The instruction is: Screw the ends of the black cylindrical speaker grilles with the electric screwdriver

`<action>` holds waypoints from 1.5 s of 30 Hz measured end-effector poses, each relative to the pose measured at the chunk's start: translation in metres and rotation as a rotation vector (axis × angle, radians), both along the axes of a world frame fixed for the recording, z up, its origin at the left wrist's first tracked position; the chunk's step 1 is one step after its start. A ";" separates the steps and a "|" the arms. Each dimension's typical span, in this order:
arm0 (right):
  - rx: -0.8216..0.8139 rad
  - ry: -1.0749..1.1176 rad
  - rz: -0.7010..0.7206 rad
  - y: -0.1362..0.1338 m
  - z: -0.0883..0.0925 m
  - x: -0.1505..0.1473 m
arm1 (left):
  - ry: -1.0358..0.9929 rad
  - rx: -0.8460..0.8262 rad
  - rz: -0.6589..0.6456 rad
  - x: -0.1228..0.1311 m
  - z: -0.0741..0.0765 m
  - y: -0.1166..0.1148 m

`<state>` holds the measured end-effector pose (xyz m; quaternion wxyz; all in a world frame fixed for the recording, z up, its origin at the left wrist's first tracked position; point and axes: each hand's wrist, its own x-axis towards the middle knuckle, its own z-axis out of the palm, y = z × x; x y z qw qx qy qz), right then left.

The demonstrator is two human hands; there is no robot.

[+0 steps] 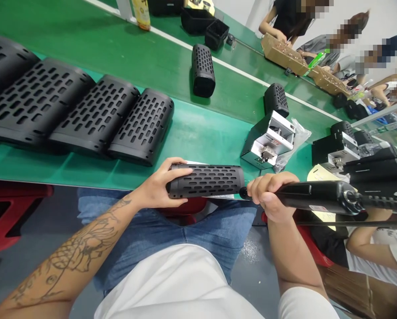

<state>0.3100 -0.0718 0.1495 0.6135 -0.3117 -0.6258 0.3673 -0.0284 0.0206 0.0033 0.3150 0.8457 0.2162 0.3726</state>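
A black perforated housing (208, 180) lies lengthwise at the front edge of the green bench. My left hand (161, 182) wraps round its left end, thumb and fingers on opposite sides. In my right hand (274, 194) is a black electric screwdriver (313, 196), held level with its cord trailing right. Its front end sits at the right end of the housing; whether the bit touches a screw is hidden. Beyond my right hand stands a silver-and-black screw feeder (270, 141) with a clear plastic bag (293, 141) beside it.
Several similar housings (145, 126) lean in a row on the left. Two more stand farther back, one a black housing (203, 71) at centre. A second screw feeder (340, 153) is at the right. Co-workers (286, 26) sit across the bench, by cardboard trays (285, 55); another person's arm (367, 239) is at my right.
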 end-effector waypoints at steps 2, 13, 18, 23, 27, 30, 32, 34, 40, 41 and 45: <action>-0.003 -0.010 0.013 0.001 0.000 -0.001 | 0.001 -0.010 0.006 0.000 -0.001 -0.001; 0.087 0.065 -0.366 0.014 0.020 0.040 | -0.023 0.003 0.038 0.004 0.001 0.003; 0.155 0.050 -0.813 0.080 0.013 0.097 | -0.051 0.018 0.009 0.018 -0.002 0.010; 0.084 0.015 -0.818 0.110 -0.015 0.111 | -0.002 -0.007 0.016 0.020 -0.008 0.011; 0.062 0.002 -0.791 0.103 -0.018 0.109 | -0.011 -0.022 0.030 0.019 -0.019 0.010; 0.074 0.028 -0.747 0.087 -0.005 0.098 | -0.029 -0.009 0.027 0.022 -0.023 0.010; 0.099 0.071 -0.700 0.069 0.008 0.082 | -0.032 -0.006 0.022 0.025 -0.022 0.010; 0.106 0.097 -0.594 0.046 0.020 0.059 | -0.034 -0.014 0.015 0.026 -0.019 0.009; 0.107 0.064 -0.204 0.000 0.027 -0.022 | -0.067 -0.050 -0.001 0.028 -0.014 0.007; 0.113 0.047 -0.185 0.000 0.024 -0.032 | -0.074 -0.059 -0.005 0.028 -0.014 0.007; 0.095 0.035 -0.192 0.010 0.012 -0.052 | -0.082 -0.090 -0.004 0.030 -0.016 0.006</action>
